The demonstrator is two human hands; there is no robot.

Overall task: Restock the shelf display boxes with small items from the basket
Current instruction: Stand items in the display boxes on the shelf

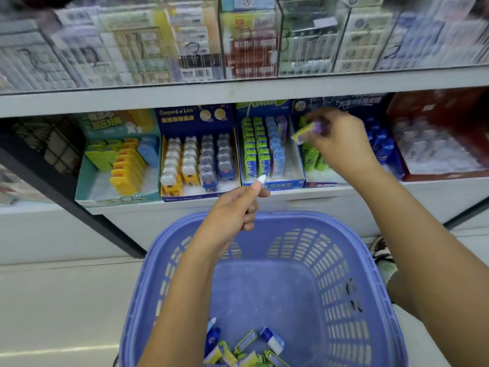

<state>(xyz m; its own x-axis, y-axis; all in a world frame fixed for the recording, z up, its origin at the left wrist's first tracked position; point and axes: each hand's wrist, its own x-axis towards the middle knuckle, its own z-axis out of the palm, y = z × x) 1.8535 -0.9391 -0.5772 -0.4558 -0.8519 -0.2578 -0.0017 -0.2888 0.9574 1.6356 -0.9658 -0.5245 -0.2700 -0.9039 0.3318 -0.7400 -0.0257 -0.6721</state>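
A shop's white lower shelf (291,200) carries a line of cardboard display boxes, under an upper tier of hanging packets blurred by motion. The person's right hand (341,139) hangs over the box right of centre (341,102), fingers curled and pinching a purple-and-yellow pack (307,132) above its green items. The left hand (232,210), near the shelf's front edge, is closed round a white-tipped item (260,180) that pokes out past the thumb.

The risks, as judged from here: the pinched pack could drop into the wrong lane, or tip the upright green packs beside it. The left hand's item sits about over the basket's far rim and could slip to the floor.

The lilac basket (370,260) is mostly bare, with a small heap of packs (246,348) at its near edge. The teal box (87,186) at the shelf's left holds yellow and blue pieces. The Gaspard et Lisa box (185,117) has four full rows of animal-shaped items. The central blue box (277,184) holds green, blue and purple rows, its right lane nearly bare. The red box (436,107) at the right holds clear-wrapped goods, too blurred to name.
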